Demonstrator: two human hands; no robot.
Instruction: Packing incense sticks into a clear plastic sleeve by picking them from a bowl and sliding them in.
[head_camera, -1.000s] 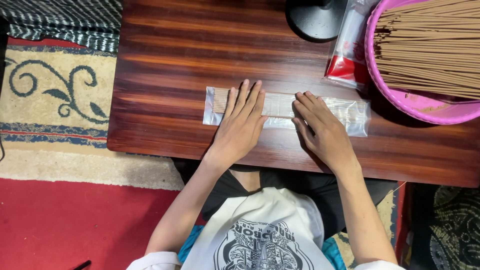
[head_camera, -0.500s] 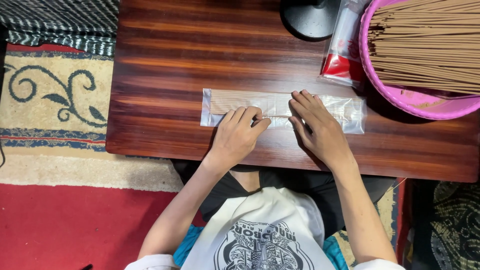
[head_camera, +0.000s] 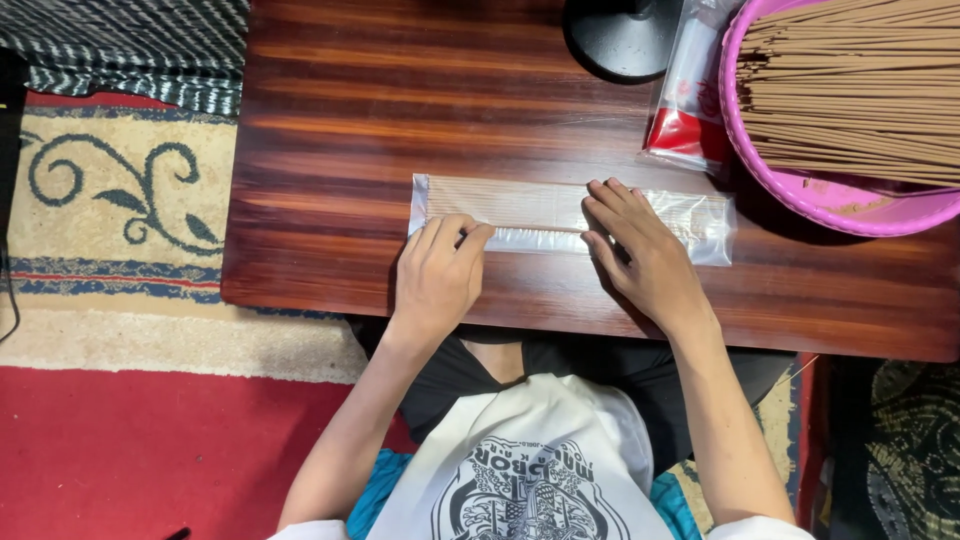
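— Nearest the person, what is on record?

— A low wooden table (head_camera: 400, 120) over the lap. Left hand (head_camera: 437, 275) rests at the near edge of a long clear packet of incense sticks (head_camera: 530, 210), its fingers (head_camera: 455, 232) curled narrow, tips pressed on the packet's near-left edge. Whether they pinch the film, I cannot tell.

— The right hand?

— Right hand (head_camera: 645, 255) lies flat, fingers spread moderately wide over the packet's right-of-middle portion, pressing it to the table. It grips nothing.

— Position of the packet?

— Flat, lengthwise left to right, mid-table, brown sticks visible within.

— Further back?

— A clear bag with a red end (head_camera: 685, 110) just beyond the packet's right end, touching a pink basin (head_camera: 800, 195) heaped with loose incense sticks (head_camera: 860, 90). A black round base (head_camera: 625, 38) stands at the far edge. Patterned rug (head_camera: 110, 190) on the left.
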